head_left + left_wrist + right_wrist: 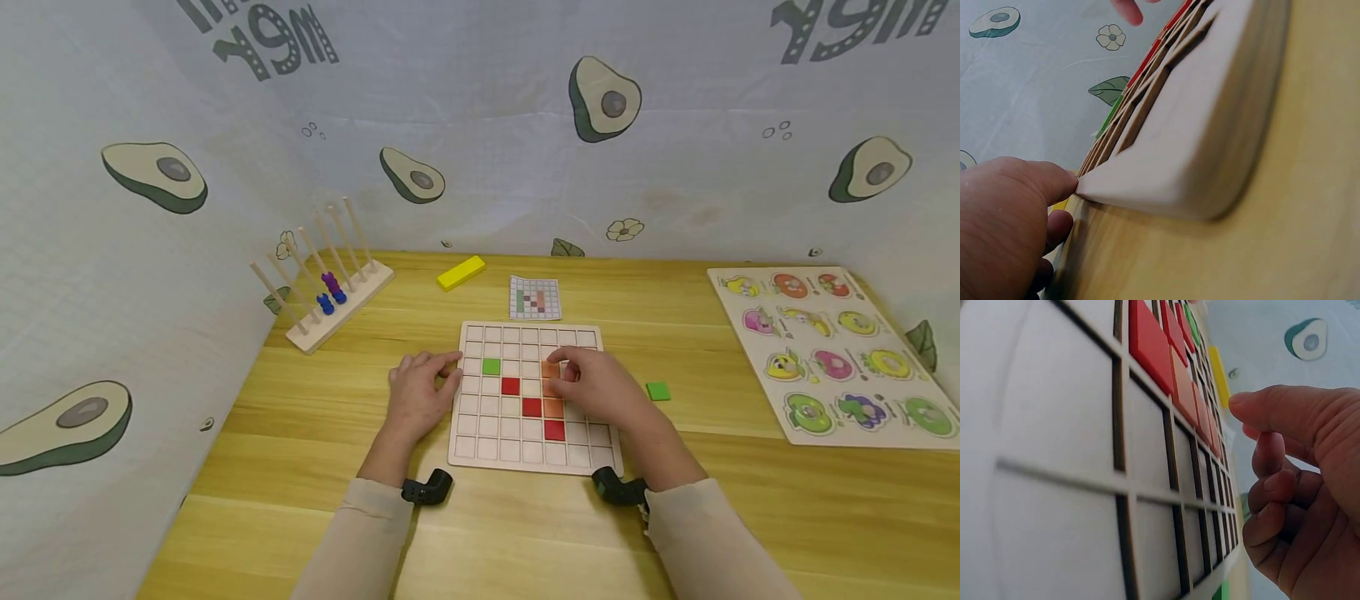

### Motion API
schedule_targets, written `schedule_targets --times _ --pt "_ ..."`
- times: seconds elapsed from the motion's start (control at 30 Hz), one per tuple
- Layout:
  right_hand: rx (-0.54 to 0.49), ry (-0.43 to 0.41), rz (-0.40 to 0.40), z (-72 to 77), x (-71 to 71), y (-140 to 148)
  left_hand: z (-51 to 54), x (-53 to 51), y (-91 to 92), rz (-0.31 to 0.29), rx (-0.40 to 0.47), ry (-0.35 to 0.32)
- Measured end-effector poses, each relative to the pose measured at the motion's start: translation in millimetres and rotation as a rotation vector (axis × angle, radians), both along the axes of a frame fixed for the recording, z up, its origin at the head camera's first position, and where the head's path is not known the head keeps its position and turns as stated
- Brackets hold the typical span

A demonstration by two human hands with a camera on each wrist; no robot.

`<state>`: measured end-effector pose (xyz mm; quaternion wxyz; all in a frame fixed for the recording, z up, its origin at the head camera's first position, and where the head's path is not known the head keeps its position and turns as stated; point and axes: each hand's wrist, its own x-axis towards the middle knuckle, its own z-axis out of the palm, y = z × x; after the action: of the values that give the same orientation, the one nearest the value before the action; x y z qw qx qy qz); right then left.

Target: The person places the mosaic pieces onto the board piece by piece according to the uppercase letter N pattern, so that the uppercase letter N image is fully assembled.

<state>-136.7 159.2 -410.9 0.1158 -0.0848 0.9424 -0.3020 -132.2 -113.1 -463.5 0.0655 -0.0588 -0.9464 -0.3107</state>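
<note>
A square wooden grid board (487,448) lies on the table. On it sit one green tile (491,367), a diagonal of red tiles (532,407) and a column of orange tiles (553,408). My left hand (420,396) rests at the board's left edge; in the left wrist view a fingertip of that hand (1004,219) touches the corner. Above the orange column is my right hand (603,385), thumb and forefinger apart in the head view. Nothing shows between the fingers of this hand (1310,494) in the right wrist view. It partly covers the upper orange tiles.
A loose green tile (658,391) lies right of the board. Behind the board are a printed pattern card (535,312) and a yellow block (461,273). A peg stand (307,337) with beads stands back left, and a fruit puzzle board (768,367) lies at right.
</note>
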Motion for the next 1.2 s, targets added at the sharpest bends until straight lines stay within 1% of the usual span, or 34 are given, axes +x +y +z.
schedule_targets --times 0.27,0.47,0.63,0.87,1.2 --pt "0.007 -0.069 -0.085 -1.9 7.4 23 0.2 -0.3 -0.5 -0.005 0.006 -0.004" --pt "0.015 -0.104 -0.124 0.6 12.9 40 -0.2 -0.6 -1.0 -0.001 0.007 -0.024" --pt "0.034 -0.096 -0.141 0.2 17.5 53 -0.2 -0.4 -0.8 -0.004 0.011 -0.026" --pt "0.025 -0.053 -0.138 -4.5 19.9 71 0.2 0.7 0.3 -0.005 0.014 0.01" --pt "0.061 -0.047 -0.147 -9.0 21.4 87 -0.6 0.2 -0.7 -0.009 0.011 0.006"
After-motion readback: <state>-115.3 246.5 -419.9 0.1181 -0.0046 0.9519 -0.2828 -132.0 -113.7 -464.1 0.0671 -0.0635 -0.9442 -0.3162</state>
